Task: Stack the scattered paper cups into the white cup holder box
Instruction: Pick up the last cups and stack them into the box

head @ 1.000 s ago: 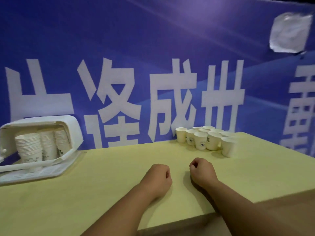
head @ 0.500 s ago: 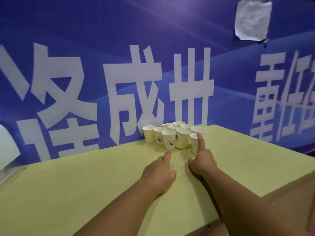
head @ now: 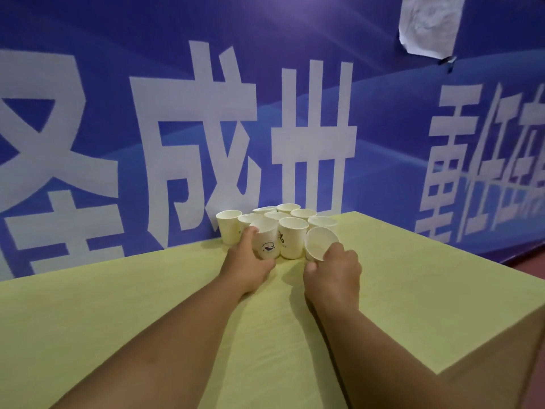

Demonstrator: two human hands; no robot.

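Head view: fists second ago; now we are closing left grip (head: 247, 261) round printed cup (head: 267, 240), right grip (head: 333, 267) clasping tilted cup (head: 320, 242). Gathering is beginning.

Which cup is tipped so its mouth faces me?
The cup in the right hand, front right of the group; the other cups have mouths facing up.

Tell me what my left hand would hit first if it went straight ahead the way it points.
The left hand grips the front logo cup; pushed on, that cup would likely bump the clustered cups right behind it.
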